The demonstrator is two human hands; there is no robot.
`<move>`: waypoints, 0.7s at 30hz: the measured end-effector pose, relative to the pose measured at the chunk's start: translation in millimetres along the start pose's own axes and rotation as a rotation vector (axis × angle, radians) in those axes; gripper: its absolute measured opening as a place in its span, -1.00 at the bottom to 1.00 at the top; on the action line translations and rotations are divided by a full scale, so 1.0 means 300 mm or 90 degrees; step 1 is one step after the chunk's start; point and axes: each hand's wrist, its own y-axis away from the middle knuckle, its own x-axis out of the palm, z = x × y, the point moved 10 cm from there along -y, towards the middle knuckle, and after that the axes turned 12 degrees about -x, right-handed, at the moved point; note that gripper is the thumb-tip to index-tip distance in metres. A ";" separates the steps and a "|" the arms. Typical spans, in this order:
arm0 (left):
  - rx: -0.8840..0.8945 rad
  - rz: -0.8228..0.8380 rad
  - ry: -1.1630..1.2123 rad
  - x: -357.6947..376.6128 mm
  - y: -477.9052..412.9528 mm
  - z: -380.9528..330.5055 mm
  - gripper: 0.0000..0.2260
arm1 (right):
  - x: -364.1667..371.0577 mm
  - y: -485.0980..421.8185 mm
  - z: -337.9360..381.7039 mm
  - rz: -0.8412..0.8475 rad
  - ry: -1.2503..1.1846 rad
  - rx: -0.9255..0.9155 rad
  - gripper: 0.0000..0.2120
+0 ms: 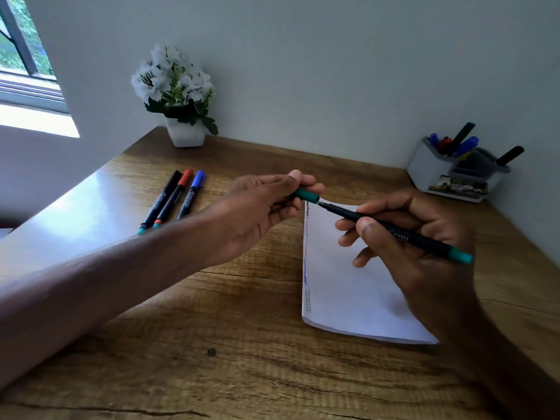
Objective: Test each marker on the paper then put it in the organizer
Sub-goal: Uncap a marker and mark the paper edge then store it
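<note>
Over the paper (342, 292), left hand (257, 207) pinches cap (307, 195), right hand (424, 250) grips marker (394, 233) — organizer (427, 174) well beyond.

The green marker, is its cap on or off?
Off. The green marker shows its bare tip beside the green cap, which the left hand pinches; the right hand holds the marker over the paper.

front desk (242, 359): bare wood, open | back strip between pot (185, 134) and organizer (430, 169): open along wall | left: three markers (172, 198) lie side by side | left arm (121, 262) crosses middle | paper (348, 283) flat, right of centre | stored markers (460, 137) stick up above organizer rim
</note>
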 end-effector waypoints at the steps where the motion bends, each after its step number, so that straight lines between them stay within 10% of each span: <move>1: -0.006 0.000 0.010 0.000 0.001 0.002 -0.73 | -0.003 -0.001 0.000 -0.005 0.003 -0.002 -0.81; 21: -0.052 0.041 0.026 0.034 0.006 0.029 -0.76 | -0.005 0.002 -0.011 0.002 0.027 0.000 -0.86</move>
